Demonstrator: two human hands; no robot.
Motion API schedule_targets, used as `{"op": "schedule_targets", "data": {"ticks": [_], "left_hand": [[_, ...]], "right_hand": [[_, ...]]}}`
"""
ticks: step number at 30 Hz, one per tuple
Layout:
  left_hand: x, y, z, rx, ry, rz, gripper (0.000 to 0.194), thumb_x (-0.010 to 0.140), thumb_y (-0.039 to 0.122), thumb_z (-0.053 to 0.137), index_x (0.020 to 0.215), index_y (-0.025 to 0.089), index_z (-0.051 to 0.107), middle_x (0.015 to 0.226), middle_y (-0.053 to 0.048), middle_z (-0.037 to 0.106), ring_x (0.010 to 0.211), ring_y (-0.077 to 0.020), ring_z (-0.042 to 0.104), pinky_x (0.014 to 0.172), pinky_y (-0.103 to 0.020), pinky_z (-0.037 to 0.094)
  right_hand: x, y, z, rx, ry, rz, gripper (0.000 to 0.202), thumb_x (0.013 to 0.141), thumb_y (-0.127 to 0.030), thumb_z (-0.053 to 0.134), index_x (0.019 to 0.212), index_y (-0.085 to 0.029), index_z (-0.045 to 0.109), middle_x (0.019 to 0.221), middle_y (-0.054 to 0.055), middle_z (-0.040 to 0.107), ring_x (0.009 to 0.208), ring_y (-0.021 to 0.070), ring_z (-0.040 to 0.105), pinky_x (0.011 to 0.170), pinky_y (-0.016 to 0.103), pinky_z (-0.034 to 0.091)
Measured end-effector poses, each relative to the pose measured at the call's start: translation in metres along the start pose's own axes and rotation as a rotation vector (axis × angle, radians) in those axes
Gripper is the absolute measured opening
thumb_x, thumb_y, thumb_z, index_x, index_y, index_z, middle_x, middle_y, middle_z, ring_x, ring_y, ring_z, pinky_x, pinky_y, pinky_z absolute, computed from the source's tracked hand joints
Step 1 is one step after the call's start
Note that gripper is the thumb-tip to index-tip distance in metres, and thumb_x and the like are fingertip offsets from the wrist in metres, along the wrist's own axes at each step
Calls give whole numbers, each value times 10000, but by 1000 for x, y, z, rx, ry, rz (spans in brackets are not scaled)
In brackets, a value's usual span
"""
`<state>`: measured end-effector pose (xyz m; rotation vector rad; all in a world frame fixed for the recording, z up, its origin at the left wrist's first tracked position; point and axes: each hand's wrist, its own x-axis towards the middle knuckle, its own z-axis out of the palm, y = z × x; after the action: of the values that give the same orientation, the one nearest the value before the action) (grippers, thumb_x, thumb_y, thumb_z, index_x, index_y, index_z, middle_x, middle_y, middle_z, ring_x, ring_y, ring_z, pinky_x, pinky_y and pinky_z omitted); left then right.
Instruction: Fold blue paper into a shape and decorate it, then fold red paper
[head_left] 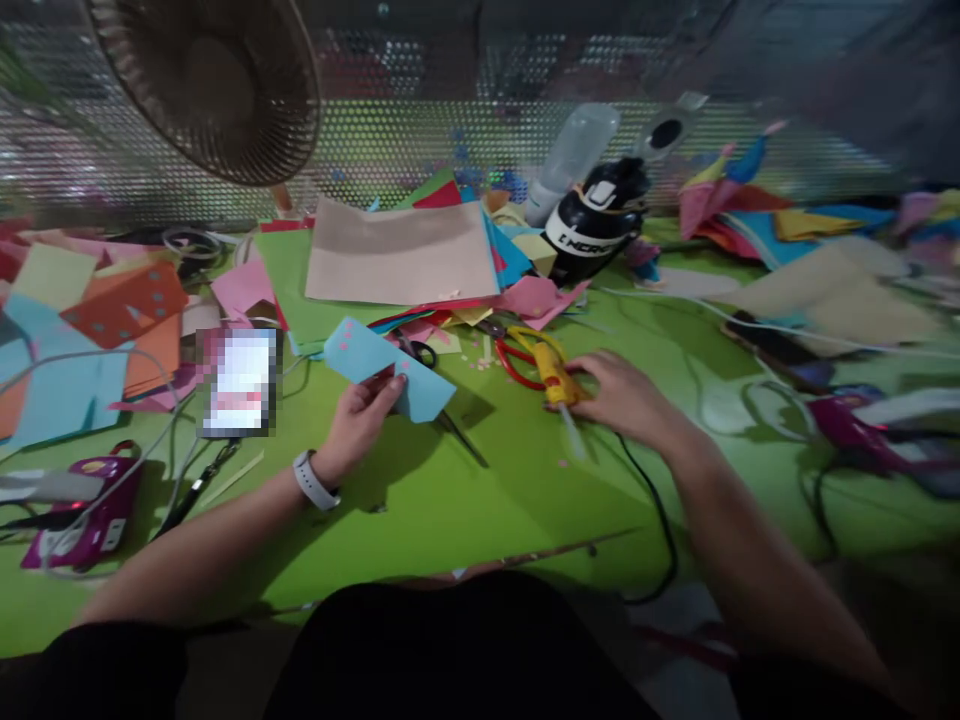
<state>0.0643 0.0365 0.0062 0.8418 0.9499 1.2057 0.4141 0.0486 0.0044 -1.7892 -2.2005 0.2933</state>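
A light-blue strip of paper with small pink marks (424, 390) is pinched between the thumb and fingers of my left hand (365, 412), held above the table. Behind and beneath this paper lies a pair of dark-handled scissors (466, 440), partly covered by it. My right hand (619, 395) is closed around the handle of a yellow hot glue gun (551, 370), whose pale tip points toward me. Its fingers are partly hidden behind the gun. Red- and yellow-handled scissors (516, 362) lie right beside the gun.
Paper sheets (401, 255) are stacked at the back, near a black-and-white bottle (592, 225). A phone (241, 383) and a purple device (97, 505) with cables sit left. Another purple device (862, 430) is at right. A fan (217, 85) hangs upper left. A black cord (660, 500) curves near my right forearm.
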Motion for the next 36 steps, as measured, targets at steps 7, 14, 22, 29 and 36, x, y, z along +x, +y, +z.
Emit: {"op": "schedule_targets", "data": {"ticks": [7,14,22,29,36], "left_hand": [[11,6,-2,-25,85,2,435,613,428,909,915,181,715,872,-4,719,714,-104,654,640,-219,562],[26,16,-6,-133,135,120,378,621,351,916,897,212,699,842,18,698,703,-96,656,567,-186,535],[27,15,-10,-135,127,152,331,681,344,877,920,209,692,872,-2,713,715,-102,654,591,-199,534],[25,11,-12,-107,99,133,310,737,348,834,957,191,683,899,-27,719,741,-122,662,604,-223,524],[23,10,-14,-103,51,144,373,736,382,839,1008,166,703,961,-63,738,864,-163,685,777,-287,550]], "right_hand": [[-7,-7,-18,-71,-48,-89,397,783,-409,672,1106,-178,667,1085,128,695,1024,318,648,871,456,517],[-37,-104,-26,-73,129,-463,204,961,-318,542,976,-171,683,906,93,714,849,226,656,777,362,516],[-16,-166,3,-379,-275,-387,379,955,-441,569,1035,-83,663,987,174,698,927,298,674,735,387,529],[-12,-156,21,-329,-411,-244,252,991,-257,452,934,-138,667,850,156,737,704,266,713,529,334,491],[-19,-124,-6,161,-140,-95,234,939,-318,511,1036,-201,689,695,42,727,553,193,668,515,302,490]]}}
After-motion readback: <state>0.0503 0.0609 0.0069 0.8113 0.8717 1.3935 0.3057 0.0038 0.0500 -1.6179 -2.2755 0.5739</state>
